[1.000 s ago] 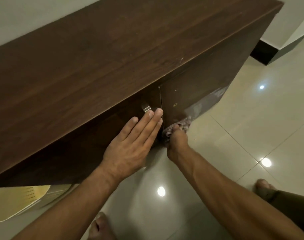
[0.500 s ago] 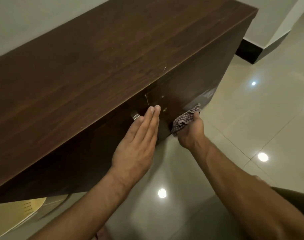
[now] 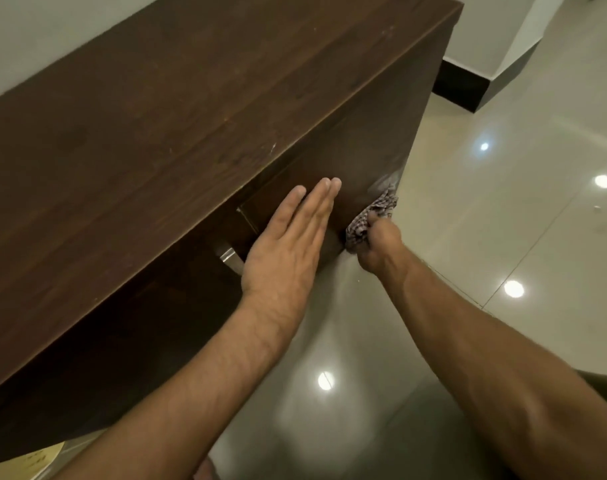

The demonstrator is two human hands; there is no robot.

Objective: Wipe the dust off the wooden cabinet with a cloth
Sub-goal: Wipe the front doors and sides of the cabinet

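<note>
Right hand (image 3: 378, 244), just right of the frame's centre, is clenched round a bunched checked cloth (image 3: 366, 221), pressing it against the dark front of the wooden cabinet (image 3: 191, 116) near that front's right-hand edge. Part of the cloth sticks up past the knuckles and lies against the wood; the fingers are hidden behind the fist and the fabric.

Just to the left, the left hand (image 3: 288, 244) lies flat on the same cabinet front, fingers (image 3: 324, 197) straight and close together, pointing up and to the right, holding nothing. Its fingertips reach just below the front edge of the cabinet top. The two hands are near each other but do not touch. Left of the left hand's wrist, a small shiny metal handle (image 3: 230, 257) juts from the cabinet front.

The cabinet top fills the upper left of the frame, dark brown with visible grain and a few pale specks and scratches. A faint greyish smear shows on the front just above the cloth. Glossy beige floor tiles (image 3: 520, 220) spread across the right and bottom, carrying round reflections of lights. A black skirting board (image 3: 463, 86) runs along the pale wall (image 3: 485, 36) at upper right, and a yellowish object (image 3: 35, 460) peeks out at the lower left corner.
</note>
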